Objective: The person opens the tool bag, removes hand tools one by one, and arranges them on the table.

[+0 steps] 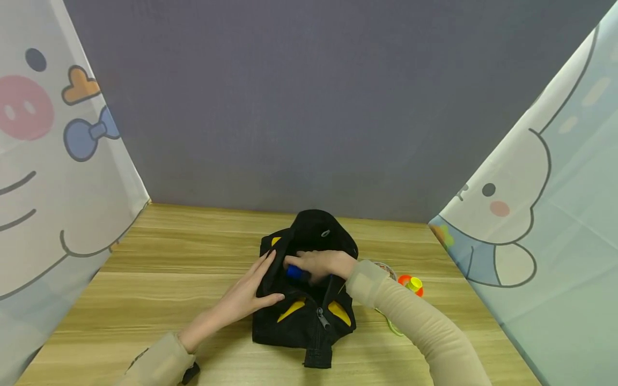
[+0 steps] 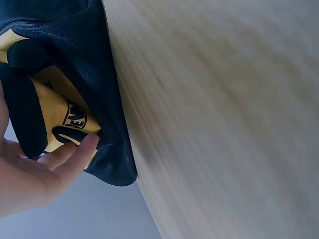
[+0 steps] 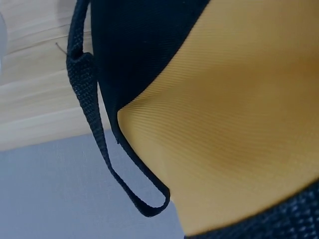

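Note:
An unzipped bag [image 1: 304, 335], black with yellow panels, stands on the wooden table with its mouth spread wide. My left hand [image 1: 253, 287] holds the left side of its opening, thumb across the front edge. In the left wrist view, its fingers [image 2: 75, 159] lie against the yellow printed side beside a black strap [image 2: 22, 112]. My right hand [image 1: 318, 264] reaches into the mouth and grips a small blue object [image 1: 295, 272], whose lower part is hidden inside. Only the yellow panel [image 3: 239, 114] and a thin strap loop [image 3: 94, 114] show in the right wrist view.
Right of the bag, an orange and yellow item [image 1: 413, 284] lies on the table [image 1: 193, 279]. Beside it, a round patterned thing [image 1: 386, 269] and a yellow-green loop [image 1: 395, 328] are partly covered by the right sleeve. A grey wall [image 1: 270, 107] closes the back.

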Available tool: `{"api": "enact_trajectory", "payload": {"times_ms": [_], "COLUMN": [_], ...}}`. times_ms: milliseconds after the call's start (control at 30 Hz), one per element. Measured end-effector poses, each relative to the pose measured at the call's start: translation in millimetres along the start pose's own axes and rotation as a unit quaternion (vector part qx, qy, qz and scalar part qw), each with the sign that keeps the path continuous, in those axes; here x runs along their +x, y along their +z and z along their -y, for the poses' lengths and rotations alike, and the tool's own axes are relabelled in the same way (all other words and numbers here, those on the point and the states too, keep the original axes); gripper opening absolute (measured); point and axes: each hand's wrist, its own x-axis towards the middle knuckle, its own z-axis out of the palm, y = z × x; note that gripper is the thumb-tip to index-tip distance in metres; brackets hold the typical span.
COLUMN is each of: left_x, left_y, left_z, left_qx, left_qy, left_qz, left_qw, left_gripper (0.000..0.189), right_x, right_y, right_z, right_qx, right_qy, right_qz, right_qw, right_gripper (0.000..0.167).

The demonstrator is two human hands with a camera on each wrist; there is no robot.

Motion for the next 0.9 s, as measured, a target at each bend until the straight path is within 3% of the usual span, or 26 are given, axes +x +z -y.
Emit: {"api": "enact_trajectory", "payload": {"times_ms": [267, 600, 900], "left_x": [0.8, 0.6, 0.9], "left_y": [0.9, 0.8, 1.8], "left_z": [-0.3, 0.6, 1.4], "left_qx": [0.001, -0.001, 0.004], "left_qy": [0.005, -0.004, -0.001], "left_qz": [-0.002, 0.004, -0.001], "left_qw": [1.0000, 1.0000, 1.0000], "left_gripper": [0.094, 0.095, 0.094], "right_x": [-12.0, -30.2, -45.4], "right_y": [-5.0, -12.6, -15.8], "right_z": [-2.0, -3.7, -7.6], "right_qx": [0.040, 0.044, 0.069], "right_qy": [-0.015, -0.046, -0.087], "right_qz": [-0.031, -0.078, -0.154], "right_qw": [0.9986, 0.9950, 0.9818], "right_gripper": [0.066, 0.064, 0.061]}}
